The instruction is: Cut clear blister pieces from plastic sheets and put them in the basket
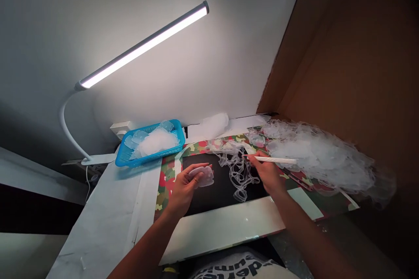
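Observation:
My left hand [185, 187] is closed around a small clear plastic piece [204, 175], held over a black mat [218, 187]. My right hand [266, 172] grips a thin white stick-like tool [276, 160], its tip pointing left towards the piece. Curly strips of clear plastic trimmings [237, 170] lie on the mat between my two hands.
A blue basket [126, 157] of clear plastic pieces stands at the back left. A big heap of clear plastic offcuts [327, 157] lies on the right, against a brown cardboard wall [353, 65]. A lit white desk lamp [144, 45] arches overhead. Camouflage-patterned cloth [166, 174] edges the mat.

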`<state>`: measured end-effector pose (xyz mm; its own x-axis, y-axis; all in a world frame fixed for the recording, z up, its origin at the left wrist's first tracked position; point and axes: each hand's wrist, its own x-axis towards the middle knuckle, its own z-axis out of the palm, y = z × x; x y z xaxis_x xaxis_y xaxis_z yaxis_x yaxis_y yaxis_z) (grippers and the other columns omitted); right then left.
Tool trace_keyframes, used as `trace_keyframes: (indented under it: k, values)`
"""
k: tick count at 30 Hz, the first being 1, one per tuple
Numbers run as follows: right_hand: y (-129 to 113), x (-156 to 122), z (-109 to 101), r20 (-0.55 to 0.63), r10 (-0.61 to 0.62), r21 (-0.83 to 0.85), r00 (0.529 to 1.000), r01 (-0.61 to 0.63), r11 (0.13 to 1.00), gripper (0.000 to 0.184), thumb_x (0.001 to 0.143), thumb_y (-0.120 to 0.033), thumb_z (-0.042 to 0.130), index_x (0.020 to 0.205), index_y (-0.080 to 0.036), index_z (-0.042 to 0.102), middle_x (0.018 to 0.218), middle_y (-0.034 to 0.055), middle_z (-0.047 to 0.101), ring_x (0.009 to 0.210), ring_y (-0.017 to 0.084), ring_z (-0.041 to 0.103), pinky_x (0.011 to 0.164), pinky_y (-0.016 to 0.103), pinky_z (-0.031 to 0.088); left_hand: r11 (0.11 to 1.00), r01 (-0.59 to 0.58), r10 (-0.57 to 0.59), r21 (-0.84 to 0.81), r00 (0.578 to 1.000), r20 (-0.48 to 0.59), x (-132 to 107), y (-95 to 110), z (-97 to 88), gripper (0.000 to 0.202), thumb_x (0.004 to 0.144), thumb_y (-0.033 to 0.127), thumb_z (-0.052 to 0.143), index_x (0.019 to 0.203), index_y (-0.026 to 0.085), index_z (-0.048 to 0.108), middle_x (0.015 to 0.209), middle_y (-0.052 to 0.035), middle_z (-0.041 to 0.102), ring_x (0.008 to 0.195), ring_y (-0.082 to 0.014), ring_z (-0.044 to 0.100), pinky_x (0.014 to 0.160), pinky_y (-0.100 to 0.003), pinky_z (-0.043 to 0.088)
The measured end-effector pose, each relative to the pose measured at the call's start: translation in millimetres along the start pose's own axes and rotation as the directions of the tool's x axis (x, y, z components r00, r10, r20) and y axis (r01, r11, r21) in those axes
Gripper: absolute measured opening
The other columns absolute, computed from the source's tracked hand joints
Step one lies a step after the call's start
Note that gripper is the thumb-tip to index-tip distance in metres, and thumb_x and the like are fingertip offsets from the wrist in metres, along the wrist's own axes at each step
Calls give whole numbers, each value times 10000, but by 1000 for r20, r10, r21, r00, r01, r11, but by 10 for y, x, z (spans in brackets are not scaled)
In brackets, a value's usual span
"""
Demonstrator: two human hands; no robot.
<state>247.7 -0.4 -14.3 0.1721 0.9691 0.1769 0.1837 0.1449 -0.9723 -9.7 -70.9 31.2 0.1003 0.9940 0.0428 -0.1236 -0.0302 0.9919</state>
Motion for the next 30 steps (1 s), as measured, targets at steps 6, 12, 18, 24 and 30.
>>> trace_keyframes:
  k: [6,12,18,24,30]
  values:
    - [-57,13,-218,-218,-33,162,975,69,984,271,819,-459,626,744,-221,519,927,42,694,916,219,643,820,363,504,980,52,-41,-190,997,65,-102,62,33,313,860,313,676,1122,143,688,1135,-133,700,1012,-258,664,904,-417,532]
    - [-69,-121,-76,337,-157,-234,928,244,941,233,877,-374,569,701,-225,537,1249,63,642,1323,286,444,1114,519,295,955,94,-78,-281,995,66,-64,83,106,319,837,316,705,1097,132,696,1168,-146,694,1046,-281,664,935,-449,522]
    - [83,-151,32,366,-170,-393,915,317,863,207,865,-333,533,694,-216,541,1224,90,621,1145,268,567,968,443,430,810,275,-218,-518,961,170,4,80,52,383,967,392,477,1253,164,591,1370,-143,572,1254,-292,552,1068,-492,427]
    - [-56,57,-40,169,-170,-188,971,201,961,261,902,-431,501,741,-225,515,1008,47,683,907,211,636,812,342,484,778,315,-206,-543,945,253,20,92,8,585,970,581,299,1367,191,478,1488,-141,442,1354,-332,435,1076,-564,390]
    - [-22,506,33,329,-296,-221,897,378,899,272,868,-424,557,680,-229,528,1056,71,674,1109,246,582,1023,424,374,766,311,-186,-562,945,269,13,150,18,719,913,703,248,1391,208,458,1501,-141,421,1344,-361,439,1057,-581,386]
